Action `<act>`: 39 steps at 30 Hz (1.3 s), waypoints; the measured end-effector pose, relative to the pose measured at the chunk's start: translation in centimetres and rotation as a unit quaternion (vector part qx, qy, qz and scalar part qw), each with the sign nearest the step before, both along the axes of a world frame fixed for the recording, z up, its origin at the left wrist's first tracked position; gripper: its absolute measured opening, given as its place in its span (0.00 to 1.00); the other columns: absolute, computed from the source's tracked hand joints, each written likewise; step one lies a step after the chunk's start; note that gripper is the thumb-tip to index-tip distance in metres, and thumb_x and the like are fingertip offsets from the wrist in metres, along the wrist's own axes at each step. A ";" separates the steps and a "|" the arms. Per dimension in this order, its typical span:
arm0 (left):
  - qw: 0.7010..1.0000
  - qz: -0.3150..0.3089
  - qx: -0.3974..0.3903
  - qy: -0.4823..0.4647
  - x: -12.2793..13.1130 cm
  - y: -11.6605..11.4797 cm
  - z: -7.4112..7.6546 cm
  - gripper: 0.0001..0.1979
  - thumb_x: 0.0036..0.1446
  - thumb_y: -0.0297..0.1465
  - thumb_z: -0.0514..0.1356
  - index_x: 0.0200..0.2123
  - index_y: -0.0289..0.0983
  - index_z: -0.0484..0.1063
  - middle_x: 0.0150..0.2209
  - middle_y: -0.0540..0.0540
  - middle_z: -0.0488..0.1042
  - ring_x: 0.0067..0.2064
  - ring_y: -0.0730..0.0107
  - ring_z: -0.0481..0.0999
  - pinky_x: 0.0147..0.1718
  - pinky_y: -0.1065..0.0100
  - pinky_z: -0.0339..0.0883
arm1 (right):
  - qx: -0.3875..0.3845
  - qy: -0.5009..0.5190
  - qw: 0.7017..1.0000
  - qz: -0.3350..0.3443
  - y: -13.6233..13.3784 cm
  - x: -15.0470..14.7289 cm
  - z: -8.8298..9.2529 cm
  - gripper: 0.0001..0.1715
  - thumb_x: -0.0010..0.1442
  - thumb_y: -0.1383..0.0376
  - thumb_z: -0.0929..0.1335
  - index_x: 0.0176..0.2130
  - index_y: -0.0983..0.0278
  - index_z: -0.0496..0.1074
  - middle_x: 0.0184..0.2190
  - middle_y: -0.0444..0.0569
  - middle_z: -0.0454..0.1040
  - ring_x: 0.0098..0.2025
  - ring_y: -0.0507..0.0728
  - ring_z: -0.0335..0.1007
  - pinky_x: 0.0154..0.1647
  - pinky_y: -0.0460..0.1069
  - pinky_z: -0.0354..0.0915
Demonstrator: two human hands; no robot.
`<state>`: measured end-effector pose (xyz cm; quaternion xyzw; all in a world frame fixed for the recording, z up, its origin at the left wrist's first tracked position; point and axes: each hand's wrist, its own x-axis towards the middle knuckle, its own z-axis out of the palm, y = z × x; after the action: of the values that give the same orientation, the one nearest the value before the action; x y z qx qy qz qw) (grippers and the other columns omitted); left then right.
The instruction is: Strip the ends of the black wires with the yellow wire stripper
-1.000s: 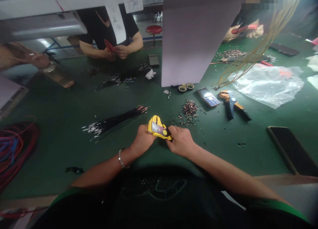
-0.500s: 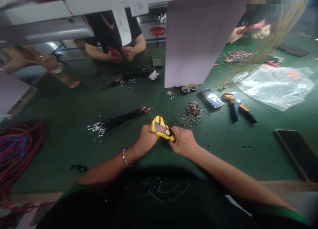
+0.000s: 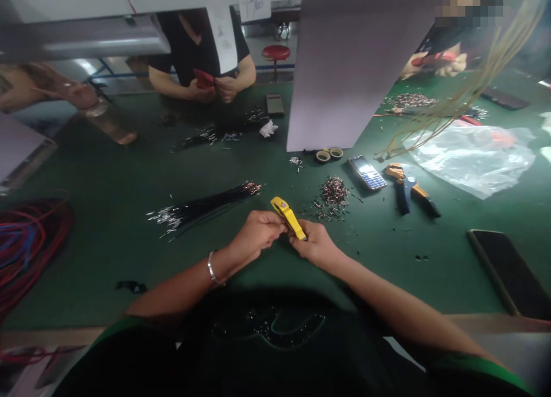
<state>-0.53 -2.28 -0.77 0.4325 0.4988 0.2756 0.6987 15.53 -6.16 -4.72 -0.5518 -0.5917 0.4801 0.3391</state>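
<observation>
A yellow handheld wire stripper [image 3: 287, 217] is turned edge-on between my hands, its upper end pointing up and left. My left hand [image 3: 258, 233] grips its upper end, and my right hand [image 3: 314, 245] holds its lower end. Anything thin held in the tool is hidden from this view. Just left of my hands lies a bundle of black wires with bare metal ends [image 3: 202, 207]. A heap of small metal terminals [image 3: 333, 193] sits just beyond my right hand.
Orange-and-blue stripping pliers [image 3: 407, 194], a keypad phone [image 3: 367, 172], tape rolls [image 3: 329, 154] and a plastic bag [image 3: 473, 159] lie on the green mat [image 3: 129, 167]. A red-blue wire coil [image 3: 26, 242] lies left. A co-worker's hands [image 3: 213, 87] work across the bench.
The yellow stripper has turned from showing its flat face to standing edge-on. My left hand has shifted slightly up and right around it.
</observation>
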 end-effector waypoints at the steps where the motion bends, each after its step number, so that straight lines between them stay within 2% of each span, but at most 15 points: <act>1: 1.000 -0.002 -0.009 -0.008 0.0 0.1 0.1 0.03 0.39 0.28 0.63 0.20 0.33 0.74 0.13 0.55 0.58 0.15 0.85 0.50 0.15 0.73 0.35 | -0.028 0.034 0.999 -0.001 0.0 0.0 0.0 0.06 0.46 0.64 0.64 0.28 0.64 0.67 0.18 0.39 0.64 0.18 0.49 0.58 0.19 0.44 0.55; 5: 0.999 -0.003 -0.025 -0.026 -0.2 0.3 0.0 0.01 0.38 0.27 0.63 0.20 0.35 0.74 0.13 0.54 0.59 0.14 0.85 0.51 0.15 0.73 0.35 | -0.111 0.139 0.984 -0.001 0.3 0.0 -0.2 0.09 0.40 0.67 0.64 0.28 0.63 0.66 0.13 0.36 0.63 0.13 0.48 0.57 0.15 0.44 0.54; 11: 1.000 0.007 -0.005 -0.013 -0.5 1.0 -0.8 0.03 0.40 0.26 0.64 0.18 0.35 0.73 0.13 0.54 0.58 0.14 0.85 0.51 0.14 0.73 0.34 | -0.144 0.189 0.971 0.003 0.7 0.1 -0.8 0.08 0.39 0.69 0.65 0.27 0.64 0.67 0.10 0.37 0.66 0.11 0.49 0.57 0.13 0.43 0.53; 13: 0.999 0.036 0.010 0.019 -0.7 1.3 -0.9 0.04 0.40 0.25 0.64 0.17 0.34 0.72 0.12 0.55 0.58 0.14 0.85 0.51 0.14 0.74 0.34 | -0.143 0.215 0.965 -0.034 1.1 0.8 -0.9 0.08 0.39 0.70 0.66 0.26 0.64 0.67 0.10 0.37 0.66 0.10 0.49 0.57 0.12 0.44 0.53; 15: 0.996 0.064 0.024 0.050 -0.9 1.6 -0.8 0.05 0.39 0.24 0.64 0.17 0.34 0.71 0.11 0.55 0.59 0.13 0.86 0.52 0.14 0.74 0.36 | -0.127 0.256 0.952 -0.106 1.6 1.7 -0.8 0.07 0.39 0.70 0.67 0.25 0.64 0.66 0.09 0.37 0.64 0.10 0.50 0.57 0.12 0.45 0.54; 17: 0.996 0.058 0.036 0.053 -0.9 1.7 -0.5 0.04 0.41 0.24 0.64 0.18 0.34 0.72 0.11 0.54 0.60 0.13 0.85 0.53 0.15 0.74 0.37 | -0.102 0.298 0.938 -0.144 2.0 2.4 -0.7 0.08 0.39 0.71 0.66 0.25 0.63 0.65 0.11 0.38 0.65 0.11 0.50 0.59 0.13 0.46 0.57; 18: 0.997 0.045 0.040 0.048 -0.9 1.7 -0.4 0.04 0.42 0.24 0.64 0.19 0.34 0.72 0.11 0.54 0.60 0.13 0.85 0.54 0.15 0.74 0.37 | -0.091 0.297 0.940 -0.140 2.0 2.5 -0.7 0.08 0.39 0.71 0.66 0.26 0.64 0.66 0.12 0.38 0.65 0.12 0.50 0.59 0.13 0.46 0.57; 22: 1.000 0.021 0.008 -0.004 -0.9 1.4 -0.2 0.04 0.42 0.27 0.65 0.20 0.34 0.73 0.11 0.53 0.61 0.13 0.84 0.54 0.15 0.73 0.36 | -0.128 0.268 0.952 -0.070 1.6 1.9 -0.9 0.08 0.40 0.71 0.67 0.26 0.64 0.67 0.12 0.39 0.66 0.12 0.51 0.60 0.14 0.47 0.58; 28: 0.998 -0.007 -0.002 -0.058 -1.5 1.2 0.4 0.04 0.45 0.30 0.64 0.24 0.35 0.75 0.13 0.50 0.65 0.14 0.82 0.54 0.16 0.71 0.36 | -0.129 0.322 0.937 -0.046 1.4 1.6 -1.2 0.11 0.40 0.71 0.66 0.29 0.64 0.67 0.16 0.40 0.67 0.16 0.52 0.61 0.19 0.50 0.63; 33: 0.998 -0.021 -0.011 -0.065 -1.6 1.1 0.8 0.07 0.45 0.31 0.64 0.30 0.35 0.77 0.14 0.51 0.65 0.14 0.83 0.51 0.17 0.70 0.36 | -0.108 0.327 0.939 -0.025 1.4 2.1 -1.0 0.14 0.39 0.71 0.64 0.32 0.65 0.68 0.18 0.41 0.68 0.19 0.54 0.64 0.23 0.51 0.64; 39: 0.996 -0.024 -0.017 -0.083 -1.6 1.1 0.8 0.07 0.45 0.31 0.65 0.30 0.35 0.78 0.13 0.52 0.63 0.14 0.84 0.48 0.16 0.70 0.34 | -0.096 0.317 0.943 0.009 1.3 2.4 -0.3 0.17 0.40 0.71 0.64 0.35 0.65 0.68 0.22 0.43 0.70 0.23 0.55 0.67 0.30 0.53 0.66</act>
<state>-2.17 -1.16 0.07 0.4078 0.4332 0.2856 0.7513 17.91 -4.90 -5.07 -0.3955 -0.4094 0.6880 0.4501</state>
